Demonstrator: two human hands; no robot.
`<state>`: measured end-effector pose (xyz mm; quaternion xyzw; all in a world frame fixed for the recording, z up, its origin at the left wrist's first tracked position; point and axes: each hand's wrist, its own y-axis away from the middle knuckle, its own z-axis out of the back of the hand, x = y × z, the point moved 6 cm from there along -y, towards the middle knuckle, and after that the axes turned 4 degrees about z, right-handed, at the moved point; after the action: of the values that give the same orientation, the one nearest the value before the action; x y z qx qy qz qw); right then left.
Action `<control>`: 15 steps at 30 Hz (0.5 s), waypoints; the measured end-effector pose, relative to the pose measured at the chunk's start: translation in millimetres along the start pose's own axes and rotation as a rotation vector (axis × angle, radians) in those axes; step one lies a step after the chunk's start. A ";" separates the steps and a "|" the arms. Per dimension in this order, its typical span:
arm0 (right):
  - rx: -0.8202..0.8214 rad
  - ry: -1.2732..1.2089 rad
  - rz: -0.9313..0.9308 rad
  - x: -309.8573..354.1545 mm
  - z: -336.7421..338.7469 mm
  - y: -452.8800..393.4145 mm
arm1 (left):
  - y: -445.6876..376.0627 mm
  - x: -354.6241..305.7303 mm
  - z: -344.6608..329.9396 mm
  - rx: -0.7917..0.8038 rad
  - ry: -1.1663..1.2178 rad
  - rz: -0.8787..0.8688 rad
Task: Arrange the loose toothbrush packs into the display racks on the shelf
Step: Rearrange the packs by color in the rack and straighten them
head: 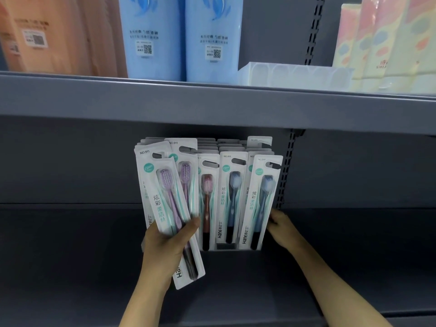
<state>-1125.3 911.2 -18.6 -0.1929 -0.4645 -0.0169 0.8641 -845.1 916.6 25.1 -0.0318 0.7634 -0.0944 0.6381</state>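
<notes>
Counting front-row packs in the display rack (236, 248): four stand upright or nearly so, namely a second purple-brush pack (186, 166), a red-brush pack (207, 197), a blue-brush pack (232, 197) and a right-end blue-brush pack (262, 199) that leans to the right; more card tops stack in rows behind them, too overlapped to count. One loose purple toothbrush pack (168, 208) is out of the rack, tilted with its top to the left, in front of the rack's left end. The left hand (165, 246) grips it near its lower half, thumb curled across the front, fingers behind the card and hidden. The right hand (282, 226) sits at the rack's right side, just beside the leaning blue pack; its fingertips go behind that pack, so whether they grip anything cannot be told. The rack rests on the lower grey shelf (354, 256); its base is mostly hidden by packs. On the upper shelf (212, 102): two blue pouches (181, 38), an orange pack (59, 36) at left, blurred, a clear plastic tray (295, 74), and pastel boxes (389, 43) cut off at the right edge. Print on the upper goods is unreadable.
</notes>
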 end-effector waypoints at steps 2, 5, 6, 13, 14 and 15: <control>-0.010 -0.016 0.001 -1.9 0.3 0.2 | -0.9 1.1 -1.5 0.008 0.002 0.000; -0.020 -0.027 -0.001 -2.2 0.1 -0.2 | -1.5 0.4 -4.5 0.011 0.000 -0.011; -0.021 -0.028 -0.004 -1.4 -0.3 -0.6 | -1.3 -0.3 -5.7 0.011 0.003 -0.015; -0.002 0.035 -0.013 0.3 1.0 -1.5 | 0.2 -1.9 -11.4 0.021 0.032 -0.015; 0.004 0.055 -0.011 0.1 1.8 -1.9 | 0.0 -2.6 -11.5 0.019 0.033 -0.016; 0.011 0.076 -0.008 -0.4 2.3 -2.3 | -0.6 -2.8 -11.3 0.016 0.034 -0.015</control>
<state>-1127.8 909.8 -17.0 -0.1856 -0.4323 -0.0253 0.8820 -855.6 917.7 29.8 -0.0310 0.7731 -0.1057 0.6247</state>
